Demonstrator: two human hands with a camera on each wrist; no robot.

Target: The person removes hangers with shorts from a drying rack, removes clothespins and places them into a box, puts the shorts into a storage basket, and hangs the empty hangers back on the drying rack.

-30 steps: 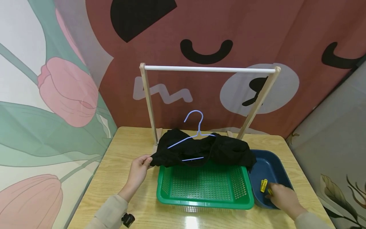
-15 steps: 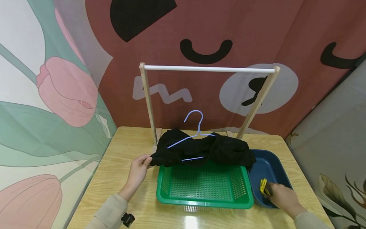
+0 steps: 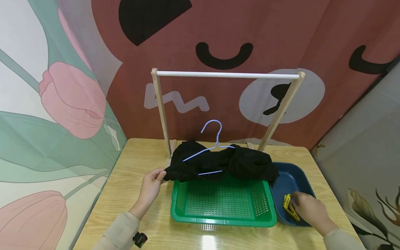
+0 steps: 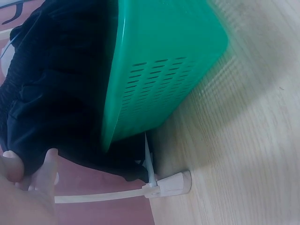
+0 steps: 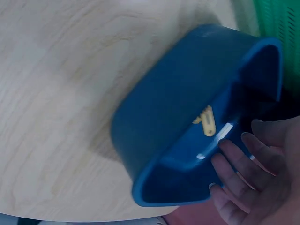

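My left hand (image 3: 150, 187) pinches the left corner of a black garment (image 3: 215, 161) between thumb and fingers. In the left wrist view, the black cloth (image 4: 61, 84) shows a gathered, elastic-looking edge. A lavender hanger (image 3: 217, 139) lies on the garment, its hook pointing up and its lower bar partly covered by cloth. My right hand (image 3: 309, 210) is over a blue basin (image 3: 292, 173), beside yellow clothespins (image 3: 290, 208). The right wrist view shows this hand (image 5: 258, 173) with loosely bent, spread fingers and nothing between them.
A green perforated basket (image 3: 223, 222) stands under the garment, left of the blue basin. Behind it rises a wooden rack with a white rail (image 3: 228, 74). A patterned curtain (image 3: 218, 34) hangs behind the wooden table (image 3: 137, 156).
A yellow clothespin at my right fingers has come to lie slanted near the other in the basin. My right hand has shifted slightly up and right of it. The left hand stays put.
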